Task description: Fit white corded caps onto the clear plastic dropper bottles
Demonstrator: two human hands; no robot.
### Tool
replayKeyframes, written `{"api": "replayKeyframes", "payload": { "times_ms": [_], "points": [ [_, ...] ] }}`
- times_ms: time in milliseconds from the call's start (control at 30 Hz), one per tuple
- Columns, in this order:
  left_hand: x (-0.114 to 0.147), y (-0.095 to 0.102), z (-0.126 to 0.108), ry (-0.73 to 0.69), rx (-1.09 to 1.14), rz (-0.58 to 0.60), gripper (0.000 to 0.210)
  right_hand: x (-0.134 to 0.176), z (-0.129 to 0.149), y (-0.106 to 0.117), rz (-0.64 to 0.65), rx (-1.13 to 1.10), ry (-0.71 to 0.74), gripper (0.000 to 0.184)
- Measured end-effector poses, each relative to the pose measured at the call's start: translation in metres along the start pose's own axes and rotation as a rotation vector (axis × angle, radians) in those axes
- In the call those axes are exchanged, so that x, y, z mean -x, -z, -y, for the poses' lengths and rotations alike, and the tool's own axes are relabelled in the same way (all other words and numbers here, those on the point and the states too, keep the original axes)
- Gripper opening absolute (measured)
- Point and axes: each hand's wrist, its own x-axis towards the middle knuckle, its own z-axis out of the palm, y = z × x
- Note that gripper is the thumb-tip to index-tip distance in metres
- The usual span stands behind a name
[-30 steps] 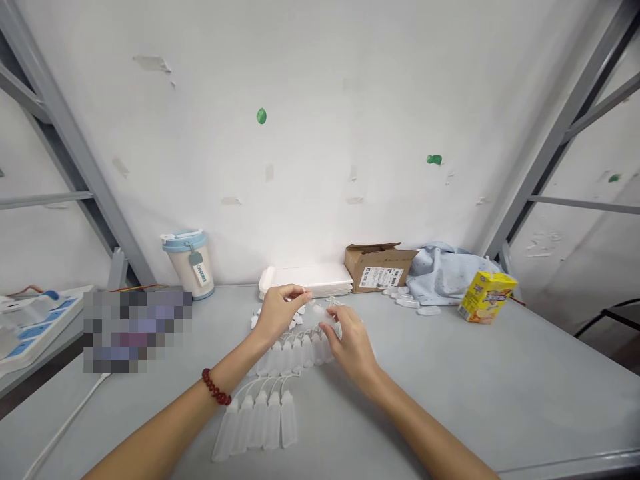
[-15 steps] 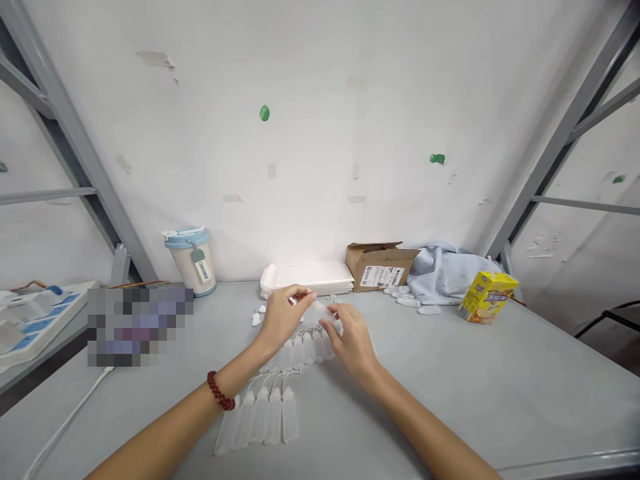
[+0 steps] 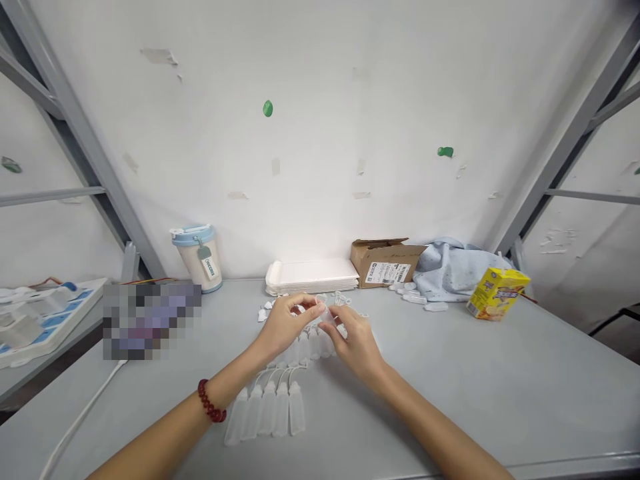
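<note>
My left hand (image 3: 287, 325) and my right hand (image 3: 356, 340) meet above the table. Between their fingertips is a small translucent plastic bottle (image 3: 327, 316); the left fingers pinch its upper end and the right fingers hold its body. Below my hands lies a row of similar bottles (image 3: 304, 348), partly hidden by them. Nearer to me, several more bottles (image 3: 269, 410) lie side by side, with thin white cords at their necks. Small white pieces (image 3: 263, 314) lie left of my left hand, and white loops (image 3: 342, 299) lie behind my fingers.
Along the wall stand a cup with a blue lid (image 3: 199, 260), a stack of white padded envelopes (image 3: 313, 275), an open cardboard box (image 3: 385, 263), a light blue cloth (image 3: 450, 270) and a yellow carton (image 3: 497, 295). Loose translucent pieces (image 3: 415, 299) lie before the box. A power strip (image 3: 55, 327) is at left.
My hands have come closer together around the bottle, which is now more covered by the fingers. The whole view has shifted slightly, so the background appears a little further right.
</note>
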Motion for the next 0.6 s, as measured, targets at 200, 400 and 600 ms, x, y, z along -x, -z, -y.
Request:
{"api": "replayKeyframes", "payload": {
  "times_ms": [200,400,600],
  "points": [
    [0.005,0.008,-0.002,0.044,0.006,0.108,0.027,0.004,0.004,-0.001,0.058,-0.113,0.057,0.039],
    [0.016,0.011,0.003,-0.009,-0.253,-0.052,0.024,0.001,0.012,0.005,0.162,-0.318,-0.12,0.032],
    [0.03,0.014,0.005,-0.483,-0.58,-0.058,0.031,-0.003,0.017,0.012,0.246,-0.607,-0.35,0.028]
  ]
}}
